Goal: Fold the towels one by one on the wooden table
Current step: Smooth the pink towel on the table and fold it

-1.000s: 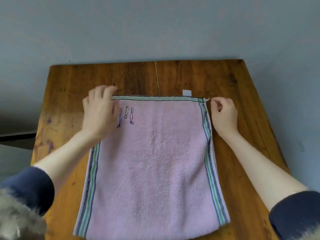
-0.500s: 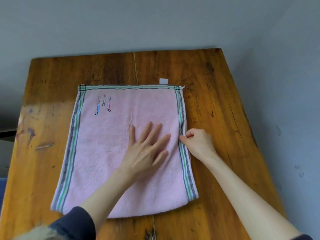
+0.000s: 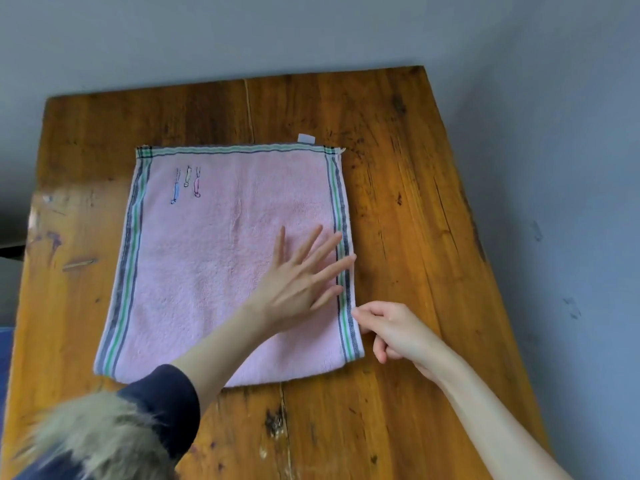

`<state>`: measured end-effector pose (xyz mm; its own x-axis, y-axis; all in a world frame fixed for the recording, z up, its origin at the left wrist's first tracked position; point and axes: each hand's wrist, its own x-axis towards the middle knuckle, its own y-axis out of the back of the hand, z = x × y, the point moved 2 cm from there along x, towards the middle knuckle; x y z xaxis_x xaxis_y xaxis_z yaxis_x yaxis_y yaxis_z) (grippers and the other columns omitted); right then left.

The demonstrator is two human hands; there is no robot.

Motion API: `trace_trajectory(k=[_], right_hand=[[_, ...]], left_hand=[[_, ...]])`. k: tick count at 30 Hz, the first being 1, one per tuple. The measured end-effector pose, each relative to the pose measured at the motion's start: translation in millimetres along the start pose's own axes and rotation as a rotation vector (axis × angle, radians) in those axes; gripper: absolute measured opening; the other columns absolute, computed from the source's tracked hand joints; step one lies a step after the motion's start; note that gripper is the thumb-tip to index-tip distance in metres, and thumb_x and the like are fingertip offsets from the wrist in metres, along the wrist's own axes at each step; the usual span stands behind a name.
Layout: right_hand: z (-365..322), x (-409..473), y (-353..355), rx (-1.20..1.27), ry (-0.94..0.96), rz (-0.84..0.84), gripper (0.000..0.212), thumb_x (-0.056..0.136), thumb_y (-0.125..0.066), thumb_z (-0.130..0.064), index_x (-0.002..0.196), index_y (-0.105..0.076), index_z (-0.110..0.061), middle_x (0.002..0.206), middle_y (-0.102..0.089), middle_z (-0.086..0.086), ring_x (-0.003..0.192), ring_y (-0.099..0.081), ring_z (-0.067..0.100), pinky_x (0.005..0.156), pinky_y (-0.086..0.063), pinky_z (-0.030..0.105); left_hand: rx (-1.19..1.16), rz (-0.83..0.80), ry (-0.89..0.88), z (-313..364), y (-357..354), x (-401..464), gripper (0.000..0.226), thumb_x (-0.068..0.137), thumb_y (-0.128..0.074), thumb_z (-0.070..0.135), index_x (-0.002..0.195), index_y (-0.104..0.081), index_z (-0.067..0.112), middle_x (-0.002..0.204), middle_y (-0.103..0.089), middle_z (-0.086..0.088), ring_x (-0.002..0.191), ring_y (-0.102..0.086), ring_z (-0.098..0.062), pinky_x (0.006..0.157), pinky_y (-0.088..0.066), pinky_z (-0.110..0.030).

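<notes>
— What has moved since half a second ago?
— Our left hand point(image 3: 298, 278) has slid toward the striped right border of the pink towel point(image 3: 221, 258), and our right hand point(image 3: 391, 329) has dropped lower along that edge.
— And the towel?
— We see it lying flat in the middle of the wooden table point(image 3: 415, 202), small embroidery near its far left corner, a white label point(image 3: 306, 138) poking out at the far edge.
— How do our hands stand?
— The left lies on the cloth, fingers straight and spread, tips reaching the stripes. The right has its fingers curled and its fingertips at the towel's right edge; we cannot tell whether it actually pinches the cloth.
— Beyond that?
— A dark sleeve point(image 3: 166, 403) with a fur cuff point(image 3: 93, 441), and grey wall point(image 3: 311, 29) behind.
</notes>
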<state>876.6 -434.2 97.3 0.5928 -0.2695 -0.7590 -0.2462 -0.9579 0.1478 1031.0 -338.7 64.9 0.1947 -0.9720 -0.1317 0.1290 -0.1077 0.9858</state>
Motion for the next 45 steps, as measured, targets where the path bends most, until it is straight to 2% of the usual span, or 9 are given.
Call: trace_trajectory(k=[2, 12, 20, 24, 29, 33, 36, 40, 45], right_hand=[[14, -8, -4, 0.014, -0.005, -0.052, 0.014, 0.094, -0.048, -0.041, 0.098, -0.058, -0.034, 0.045, -0.059, -0.011, 0.034, -0.044, 0.002, 0.037, -0.029, 0.010], [47, -15, -5, 0.107, -0.026, -0.006, 0.022, 0.095, -0.049, -0.034, 0.107, -0.063, -0.021, 0.052, -0.063, -0.015, 0.036, -0.047, 0.002, 0.037, -0.028, 0.010], [46, -29, -15, 0.305, 0.007, 0.301, 0.011, 0.092, -0.055, -0.026, 0.097, -0.061, -0.033, 0.094, -0.068, -0.009, 0.070, -0.063, 0.006, 0.050, -0.041, 0.013], [35, -40, -28, -0.213, 0.343, 0.658, 0.018, 0.092, -0.055, -0.019, 0.108, -0.063, -0.022, 0.111, -0.057, -0.010, 0.104, -0.052, 0.005, 0.089, -0.049, 0.027], [14, -24, -82, -0.718, 0.591, 0.472, 0.048, 0.094, -0.049, -0.026, 0.141, -0.040, -0.016, 0.154, -0.022, 0.004, 0.144, -0.013, 0.020, 0.116, -0.015, 0.038], [26, 1, -104, -0.927, 0.527, 0.408, 0.062, 0.098, -0.032, -0.041, 0.148, 0.000, -0.025, 0.154, 0.013, -0.004, 0.145, 0.011, 0.017, 0.118, 0.007, 0.037], [35, 5, -106, -1.006, 0.486, 0.461, 0.061, 0.098, -0.027, -0.047, 0.149, -0.009, -0.020, 0.156, -0.001, 0.002, 0.145, -0.001, 0.022, 0.117, 0.002, 0.037], [35, 7, -108, -1.056, 0.435, 0.469, 0.062, 0.095, -0.019, -0.050, 0.149, -0.015, -0.019, 0.156, -0.008, 0.003, 0.145, -0.005, 0.020, 0.117, 0.003, 0.036], [35, 7, -110, -1.104, 0.381, 0.472, 0.062, 0.094, -0.013, -0.051, 0.148, -0.007, -0.022, 0.157, -0.001, 0.000, 0.145, 0.004, 0.017, 0.117, 0.006, 0.040]], left_hand=[[0.020, -0.035, -0.017, 2, -5, 9, 0.058, 0.092, 0.000, 0.058, 0.146, -0.005, 0.039, 0.154, 0.010, 0.004, 0.143, 0.014, -0.026, 0.108, 0.018, -0.061], [0.122, -0.032, 0.019, -1, -18, 23, 0.080, 0.076, 0.001, 0.081, 0.145, 0.012, 0.040, 0.156, 0.013, 0.003, 0.144, 0.015, -0.026, 0.108, 0.009, -0.066], [-0.070, 0.000, 0.073, 6, 0, 10, 0.070, 0.083, -0.005, 0.072, 0.143, 0.011, 0.040, 0.156, 0.010, 0.004, 0.143, 0.017, -0.025, 0.107, 0.016, -0.064], [-0.134, 0.111, 0.210, 5, 8, -48, 0.055, 0.095, -0.017, 0.051, 0.147, -0.006, 0.036, 0.158, -0.002, 0.002, 0.145, 0.007, -0.026, 0.110, 0.009, -0.064], [-0.132, 0.081, 0.497, -25, 0, -147, 0.053, 0.095, -0.023, 0.040, 0.147, -0.018, 0.030, 0.157, -0.006, -0.005, 0.145, 0.002, -0.029, 0.111, 0.002, -0.063], [-0.193, 0.045, 0.692, -56, -7, -200, 0.057, 0.094, -0.014, 0.044, 0.148, -0.011, 0.024, 0.156, 0.004, -0.006, 0.144, 0.009, -0.024, 0.114, 0.003, -0.056], [-0.327, 0.168, 0.738, -63, -9, -219, 0.057, 0.097, -0.017, 0.042, 0.149, -0.008, 0.021, 0.157, -0.001, -0.001, 0.146, 0.004, -0.019, 0.117, 0.004, -0.045], [-0.491, 0.448, 1.037, -69, -11, -244, 0.037, 0.094, -0.049, 0.020, 0.129, -0.048, 0.006, 0.127, -0.050, -0.017, 0.120, -0.041, -0.031, 0.100, -0.030, -0.040], [-0.436, 0.385, 1.149, -73, -17, -257, 0.016, 0.089, -0.060, 0.024, 0.093, -0.064, 0.009, 0.100, -0.049, -0.015, 0.100, -0.042, -0.034, 0.081, -0.027, -0.036]])
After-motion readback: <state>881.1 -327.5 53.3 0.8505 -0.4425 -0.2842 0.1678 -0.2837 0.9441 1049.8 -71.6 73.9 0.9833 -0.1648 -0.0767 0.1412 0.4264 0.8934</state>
